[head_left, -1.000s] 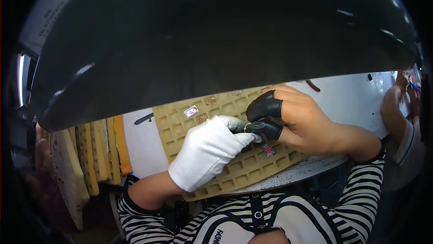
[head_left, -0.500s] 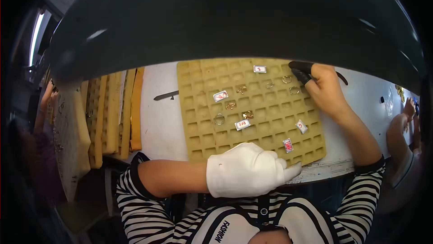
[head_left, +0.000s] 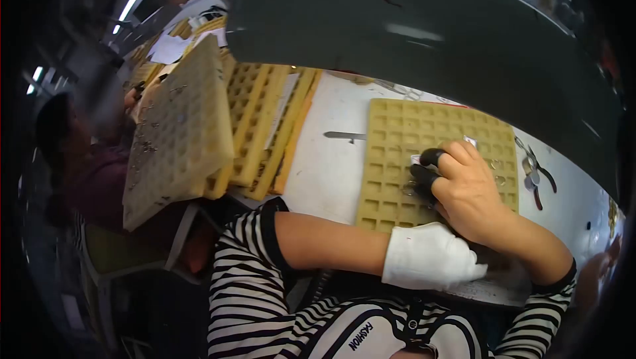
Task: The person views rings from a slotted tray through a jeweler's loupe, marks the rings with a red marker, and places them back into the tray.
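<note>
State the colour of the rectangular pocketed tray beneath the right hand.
Dull yellow; the tray shows best in the head view.

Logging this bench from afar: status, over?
Right hand over pocketed tray, grip unclear. Gloved left hand by tray's near edge. Right hand partly blocks tray view.

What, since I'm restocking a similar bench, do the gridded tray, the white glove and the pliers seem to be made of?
Gridded tray: probably moulded rubber or plastic, matt tan, judging by its regular, soft-edged pockets.
White glove: likely cloth, dull-finished, since it creases softly without shine.
Pliers: apparently metal, greyish at the head; dark reddish grips suggest a plastic coating.
</note>
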{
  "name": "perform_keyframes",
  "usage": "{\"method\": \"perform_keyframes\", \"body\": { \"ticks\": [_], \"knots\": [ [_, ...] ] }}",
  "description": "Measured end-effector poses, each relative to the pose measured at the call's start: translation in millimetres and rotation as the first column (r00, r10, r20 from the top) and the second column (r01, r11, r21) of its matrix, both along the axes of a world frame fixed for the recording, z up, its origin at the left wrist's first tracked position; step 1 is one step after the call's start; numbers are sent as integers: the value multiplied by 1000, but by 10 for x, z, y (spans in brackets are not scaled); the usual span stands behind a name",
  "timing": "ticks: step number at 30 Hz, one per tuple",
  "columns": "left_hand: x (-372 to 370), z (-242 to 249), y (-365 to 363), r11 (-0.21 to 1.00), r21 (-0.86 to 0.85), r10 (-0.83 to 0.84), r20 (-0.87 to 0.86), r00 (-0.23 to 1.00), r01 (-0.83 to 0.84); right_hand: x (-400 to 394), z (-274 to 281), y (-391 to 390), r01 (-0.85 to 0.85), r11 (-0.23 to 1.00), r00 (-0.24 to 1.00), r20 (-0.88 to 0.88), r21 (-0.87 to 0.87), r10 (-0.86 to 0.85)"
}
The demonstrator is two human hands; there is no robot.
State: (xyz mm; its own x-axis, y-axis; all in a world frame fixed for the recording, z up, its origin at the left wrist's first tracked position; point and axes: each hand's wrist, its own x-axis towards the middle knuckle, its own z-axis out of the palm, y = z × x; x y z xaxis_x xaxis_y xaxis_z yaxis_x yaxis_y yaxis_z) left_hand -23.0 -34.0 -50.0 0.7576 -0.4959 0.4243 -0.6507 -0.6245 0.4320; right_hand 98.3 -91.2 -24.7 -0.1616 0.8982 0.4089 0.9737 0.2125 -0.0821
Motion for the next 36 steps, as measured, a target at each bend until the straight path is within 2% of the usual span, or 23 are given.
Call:
{"method": "perform_keyframes", "body": {
  "ticks": [4, 6, 7, 8, 10, 11, 12, 15, 16, 17, 18, 19, 20, 21, 22, 23, 24, 27, 28, 30, 32, 34, 36],
  "knots": [
    [-29, 7, -21, 997, 23, 76, -17, 997, -75, -58, 4, 50, -75, 996, 996, 38, -49, 77],
    [-11, 24, -34, 997, 58, 48, 35, 998, -50, -57, -8, 47, 1, 996, 997, -71, -87, -7],
    [-15, 31, -35, 998, 48, 50, 8, 999, -50, -56, 23, 56, -28, 996, 986, -166, -80, 15],
    [18, -28, -47, 999, 0, 47, 46, 998, -47, -44, 19, 49, -35, 997, 988, -155, -73, 24],
    [-12, 108, -17, 998, -42, 51, -74, 996, -55, 20, -12, 32, -38, 999, 923, -382, 11, 39],
    [10, 82, -25, 988, -136, 54, -139, 989, -73, 84, 52, 2, -63, 998, 916, -395, 25, 68],
    [46, 63, -1, 988, -130, 66, -133, 989, -84, 128, 52, -70, -3, 1000, 890, -456, 18, 11],
    [138, 83, 85, 923, -367, 4, -290, 957, -115, 233, 146, -313, 126, 992, 667, -742, 20, -70],
    [152, 145, 125, 929, -344, 32, -290, 956, -136, 308, 126, -411, 153, 988, 560, -825, 22, -68],
    [164, 209, 148, 819, -498, -76, -585, 807, -284, 365, 155, -516, 175, 984, 574, -814, 20, -86],
    [122, 382, 190, 691, -561, -261, -782, 566, -456, 384, 175, -576, 208, 978, 572, -812, 9, -114],
    [119, 473, 247, 712, -538, -224, -783, 580, -451, 406, 200, -632, 162, 984, 684, -728, 76, -56],
    [165, 393, 299, 690, -578, -277, -766, 580, -435, 432, 213, -699, 119, 985, 780, -626, 126, -15],
    [156, 445, 308, 599, -624, -368, -771, 520, -502, 446, 209, -734, 93, 983, 843, -538, 160, 8],
    [205, 293, 319, 501, -731, -501, -681, 534, -463, 432, 180, -760, 100, 977, 853, -522, 186, 12],
    [219, 353, 312, 541, -652, -431, -757, 491, -531, 460, 179, -791, 50, 983, 894, -447, 179, 36],
    [225, 447, 290, 525, -596, -434, -801, 412, -607, 485, 147, -838, 31, 987, 901, -432, 157, 41],
    [241, 363, 295, 383, -571, -526, -781, 337, -726, 529, -8, -835, -62, 967, 921, -360, 245, 150],
    [212, 348, 279, 331, -628, -545, -736, 401, -704, 526, -40, -819, -78, 957, 923, -343, 280, 176],
    [217, 288, 311, 403, -577, -479, -795, 374, -711, 506, -123, -803, -65, 947, 915, -359, 314, 182],
    [237, 311, 260, 396, -565, -442, -809, 389, -724, 537, -168, -836, 4, 966, 919, -381, 258, 98],
    [232, 359, 255, 450, -485, -282, -874, 396, -750, 537, -187, -830, 42, 977, 921, -388, 211, 45],
    [233, 389, 262, 464, -477, -240, -879, 413, -746, 507, -153, -829, 142, 987, 758, -650, 78, -58]
  ]
}}
